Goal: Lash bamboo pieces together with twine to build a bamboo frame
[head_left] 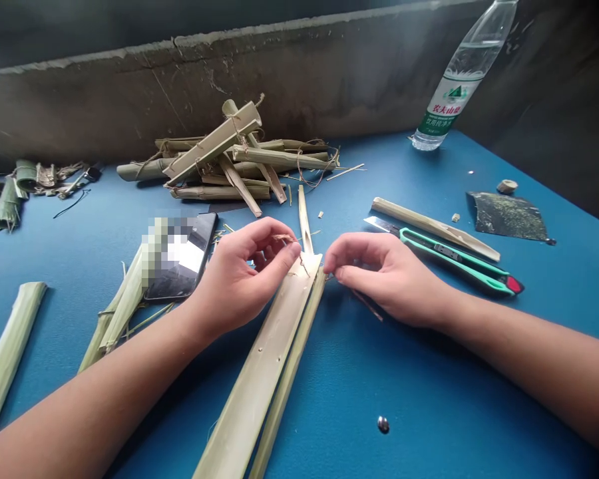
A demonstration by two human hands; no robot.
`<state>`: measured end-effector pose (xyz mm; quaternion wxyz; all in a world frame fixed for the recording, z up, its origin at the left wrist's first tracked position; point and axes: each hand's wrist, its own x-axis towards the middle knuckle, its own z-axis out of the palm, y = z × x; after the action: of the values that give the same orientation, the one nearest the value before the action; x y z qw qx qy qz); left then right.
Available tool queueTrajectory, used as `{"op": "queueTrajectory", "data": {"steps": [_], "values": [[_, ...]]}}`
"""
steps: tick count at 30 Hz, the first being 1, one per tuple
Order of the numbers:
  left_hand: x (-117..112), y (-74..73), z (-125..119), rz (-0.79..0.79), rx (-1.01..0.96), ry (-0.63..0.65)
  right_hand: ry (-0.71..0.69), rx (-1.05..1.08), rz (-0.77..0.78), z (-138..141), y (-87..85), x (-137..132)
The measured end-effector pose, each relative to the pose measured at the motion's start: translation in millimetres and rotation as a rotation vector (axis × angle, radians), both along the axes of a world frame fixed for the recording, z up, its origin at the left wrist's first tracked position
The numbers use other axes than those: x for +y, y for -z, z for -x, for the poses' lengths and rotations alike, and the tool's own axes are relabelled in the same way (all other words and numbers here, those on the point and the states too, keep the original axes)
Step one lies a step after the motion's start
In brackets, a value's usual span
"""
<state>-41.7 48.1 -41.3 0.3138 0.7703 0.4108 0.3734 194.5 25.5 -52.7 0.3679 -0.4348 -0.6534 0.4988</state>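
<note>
A long pale flat plant-stalk strip (262,346) runs away from me on the blue table, with small holes along it. Close along its right side lies a narrower stalk piece (294,362). Near the strip's far end, my left hand (252,269) is closed, thumb against fingers, pinching a thin brown twine (304,266). On the other side, my right hand (379,273) pinches twine too, and a loose brown tail (368,306) hangs below its fingers. Just beyond the far end sits a short split stalk piece (304,223). How the twine runs beneath the strip is hidden.
A utility knife (454,263) with its blade out lies right, beside a stalk piece (434,229). Left are a phone (182,256) and stalks (10,359). Behind stand a tied stalk bundle (219,156) and a water bottle (454,93). A shiny metal bit (383,424) lies in front.
</note>
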Motion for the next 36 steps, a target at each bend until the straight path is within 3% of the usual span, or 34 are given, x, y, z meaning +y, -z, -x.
{"op": "queueTrajectory", "data": {"steps": [8,15,24,31,36], "values": [[-3,-0.2,-2,-0.019,0.055,0.102,-0.144,0.145,0.246,-14,-10.0,14],[-7,-3.6,-2,-0.040,0.046,0.100,-0.273,-0.041,0.220,-22,-8.5,18],[-6,-5.7,-6,-0.024,0.006,0.098,-0.049,0.138,0.018,-12,-8.0,12],[-9,-6.6,-6,0.006,-0.031,0.101,-0.050,0.291,0.225,-4,-1.5,6],[-10,-5.0,-5,0.043,0.008,0.086,-0.004,0.267,0.295,-1,-3.6,6]]}}
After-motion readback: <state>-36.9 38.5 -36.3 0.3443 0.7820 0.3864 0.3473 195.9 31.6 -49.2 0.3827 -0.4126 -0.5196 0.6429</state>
